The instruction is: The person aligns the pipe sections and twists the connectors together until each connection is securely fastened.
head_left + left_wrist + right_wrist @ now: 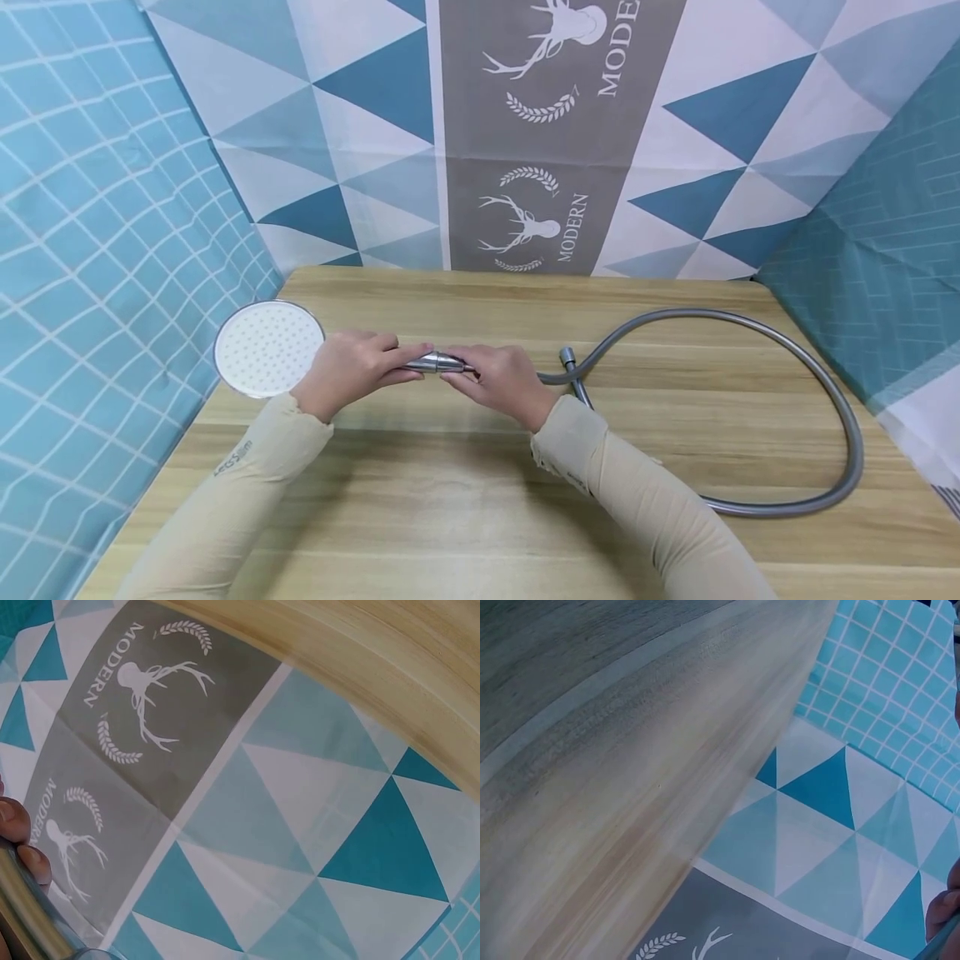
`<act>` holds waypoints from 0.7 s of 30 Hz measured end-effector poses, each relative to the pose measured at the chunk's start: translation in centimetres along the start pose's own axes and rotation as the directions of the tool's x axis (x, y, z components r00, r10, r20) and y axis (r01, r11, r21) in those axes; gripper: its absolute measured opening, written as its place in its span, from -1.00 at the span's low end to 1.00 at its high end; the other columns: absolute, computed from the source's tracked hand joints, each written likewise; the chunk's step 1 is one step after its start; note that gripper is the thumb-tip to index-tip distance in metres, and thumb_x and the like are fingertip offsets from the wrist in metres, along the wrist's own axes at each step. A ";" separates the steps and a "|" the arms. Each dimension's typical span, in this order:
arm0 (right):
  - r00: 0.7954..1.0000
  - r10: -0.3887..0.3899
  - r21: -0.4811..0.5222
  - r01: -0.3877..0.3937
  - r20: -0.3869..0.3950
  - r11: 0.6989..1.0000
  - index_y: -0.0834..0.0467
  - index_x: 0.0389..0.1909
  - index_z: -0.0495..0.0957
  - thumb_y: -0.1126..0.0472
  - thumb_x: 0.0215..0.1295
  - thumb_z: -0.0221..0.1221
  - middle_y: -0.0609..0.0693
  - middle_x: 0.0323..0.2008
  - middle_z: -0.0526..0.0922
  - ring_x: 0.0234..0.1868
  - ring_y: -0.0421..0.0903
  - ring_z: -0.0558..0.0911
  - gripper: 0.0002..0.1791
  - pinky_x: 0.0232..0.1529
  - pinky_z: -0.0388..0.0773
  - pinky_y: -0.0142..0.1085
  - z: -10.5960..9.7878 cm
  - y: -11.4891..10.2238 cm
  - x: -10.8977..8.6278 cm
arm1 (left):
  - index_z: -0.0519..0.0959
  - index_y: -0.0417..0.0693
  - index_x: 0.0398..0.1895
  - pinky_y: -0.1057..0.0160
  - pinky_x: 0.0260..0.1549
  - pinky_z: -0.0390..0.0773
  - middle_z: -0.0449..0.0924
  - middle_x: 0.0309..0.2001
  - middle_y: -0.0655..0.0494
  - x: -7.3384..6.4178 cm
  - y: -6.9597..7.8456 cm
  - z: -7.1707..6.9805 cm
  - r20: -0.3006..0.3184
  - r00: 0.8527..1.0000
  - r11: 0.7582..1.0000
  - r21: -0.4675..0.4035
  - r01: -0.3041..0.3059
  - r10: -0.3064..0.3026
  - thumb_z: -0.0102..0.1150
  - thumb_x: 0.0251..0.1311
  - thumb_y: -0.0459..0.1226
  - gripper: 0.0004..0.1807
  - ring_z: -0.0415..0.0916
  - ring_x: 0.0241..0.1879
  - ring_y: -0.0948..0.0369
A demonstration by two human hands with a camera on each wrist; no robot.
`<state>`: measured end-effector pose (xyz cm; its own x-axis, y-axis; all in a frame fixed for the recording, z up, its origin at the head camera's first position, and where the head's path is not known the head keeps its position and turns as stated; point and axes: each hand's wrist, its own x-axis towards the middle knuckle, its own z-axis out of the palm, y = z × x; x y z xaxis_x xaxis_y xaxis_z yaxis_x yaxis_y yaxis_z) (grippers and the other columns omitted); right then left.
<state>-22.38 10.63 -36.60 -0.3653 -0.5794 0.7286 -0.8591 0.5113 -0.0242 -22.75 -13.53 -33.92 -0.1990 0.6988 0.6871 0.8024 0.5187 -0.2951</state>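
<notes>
A round shower head (pixel 268 348) with a white nozzle face lies at the left in the head view. My left hand (pixel 356 367) grips its chrome handle (pixel 427 362), fingers pointing right. At the handle's lower end my right hand (pixel 504 379) pinches the end of a grey shower hose, mostly covered by the fingers. Handle and hose end meet in line; whether they are joined cannot be told. The hose (pixel 849 417) loops across the right side. In the left wrist view, fingertips (pixel 16 825) show beside the shiny handle. Right fingertips (pixel 943 911) appear at the right wrist view's edge.
The hose's other end, a metal connector (pixel 567 358), lies on the wooden table (pixel 450 517) right of my right hand. Patterned cloth (pixel 375 125) with triangles and deer hangs behind. Blue tile-print sheets (pixel 82 233) stand along the left and right sides.
</notes>
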 end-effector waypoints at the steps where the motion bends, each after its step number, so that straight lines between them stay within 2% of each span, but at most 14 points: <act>1: 1.000 0.003 -0.003 -0.003 -0.005 1.000 0.18 -0.08 0.64 0.09 0.10 0.41 -0.01 -0.33 0.75 -0.59 -0.28 0.58 -0.61 -0.58 0.48 -0.43 0.0 0.0 0.0 | 0.72 0.06 -0.11 0.34 -0.82 0.19 0.35 -0.71 0.15 0.0 0.0 0.0 0.002 1.000 1.000 0.000 0.001 -0.001 -0.17 0.43 0.14 -0.48 0.15 -0.80 0.27; 8: 0.999 -0.014 0.053 0.017 -0.052 0.998 0.19 -0.14 0.69 0.17 0.07 0.43 0.01 -0.29 0.76 -0.40 -0.21 0.73 -0.68 -0.47 0.58 -0.40 0.1 0.4 0.0 | 0.72 0.08 -0.12 0.34 -0.81 0.20 0.34 -0.71 0.16 0.1 -0.1 0.1 0.002 1.000 1.000 0.010 0.003 -0.003 -0.18 0.43 0.15 -0.48 0.15 -0.80 0.27; 13: 0.998 -0.031 0.077 0.035 -0.060 0.996 0.22 -0.13 0.69 0.17 0.07 0.43 0.04 -0.30 0.76 -0.41 -0.20 0.73 -0.66 -0.48 0.58 -0.39 0.1 0.3 0.1 | 0.72 0.08 -0.12 0.34 -0.82 0.18 0.36 -0.70 0.15 0.0 0.0 0.1 -0.006 1.000 1.000 0.006 0.004 -0.004 -0.19 0.43 0.14 -0.48 0.15 -0.81 0.27; 21: 0.998 -0.039 0.052 0.041 -0.053 0.998 0.22 -0.15 0.69 0.16 0.07 0.42 0.03 -0.32 0.76 -0.43 -0.21 0.72 -0.67 -0.49 0.58 -0.39 0.0 0.2 0.2 | 0.71 0.08 -0.11 0.34 -0.82 0.19 0.37 -0.69 0.14 -0.2 0.0 0.1 -0.005 1.000 1.000 0.009 0.012 -0.012 -0.19 0.43 0.15 -0.48 0.15 -0.81 0.27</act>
<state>-22.64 10.55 -36.46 -0.3125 -0.5643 0.7641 -0.8908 0.4534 -0.0295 -22.81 -13.63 -34.13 -0.2058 0.6902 0.6937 0.7948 0.5315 -0.2930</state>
